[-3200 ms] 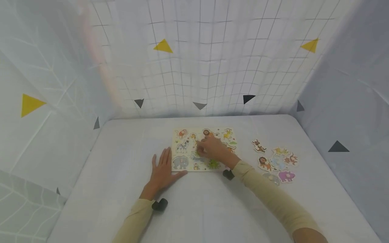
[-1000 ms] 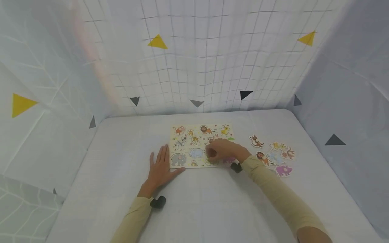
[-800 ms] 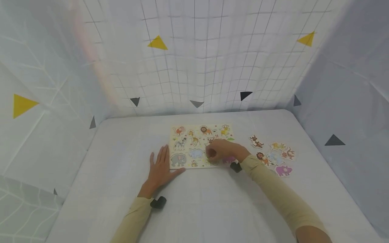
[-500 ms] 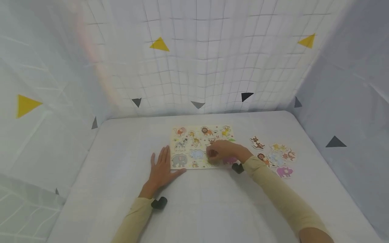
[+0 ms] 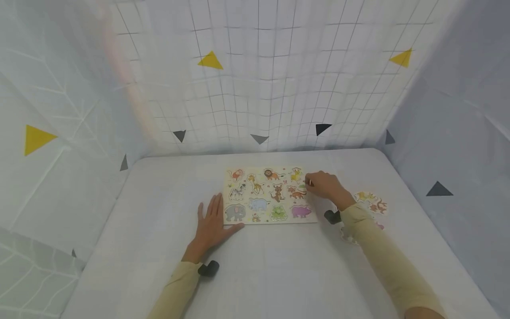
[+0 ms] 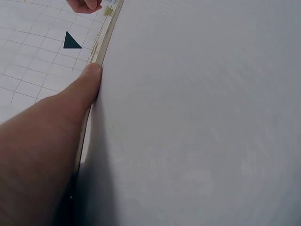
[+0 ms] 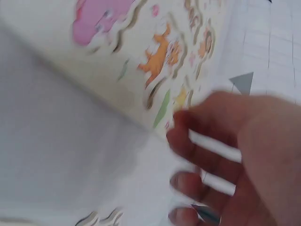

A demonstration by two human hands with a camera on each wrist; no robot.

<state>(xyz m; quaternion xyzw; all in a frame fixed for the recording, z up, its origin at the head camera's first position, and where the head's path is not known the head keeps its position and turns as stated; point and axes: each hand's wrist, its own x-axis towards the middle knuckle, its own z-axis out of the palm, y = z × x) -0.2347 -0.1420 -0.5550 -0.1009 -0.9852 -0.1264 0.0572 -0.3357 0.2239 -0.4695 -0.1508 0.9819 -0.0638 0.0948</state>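
Observation:
A wooden animal puzzle board lies mid-table, with printed animals in cut-out outlines. My left hand rests flat at its left side, fingers along that edge and thumb against the front edge. On the board's front row sits a green frog piece; a pale knob stands up from the board in the left wrist view. My right hand hovers just off the board's right edge, beside the orange tiger picture. Its fingers are loosely bent, with nothing seen between them.
Loose animal pieces lie right of the board, partly hidden under my right forearm: a yellow piece, a monkey piece and a grey piece among them. White cloth walls with a grid and triangles enclose the table.
My right hand has left the frog's spot and moved right, past the board's edge, uncovering the frog, kangaroo, tiger and hippo pictures. The left hand has stayed at the board.

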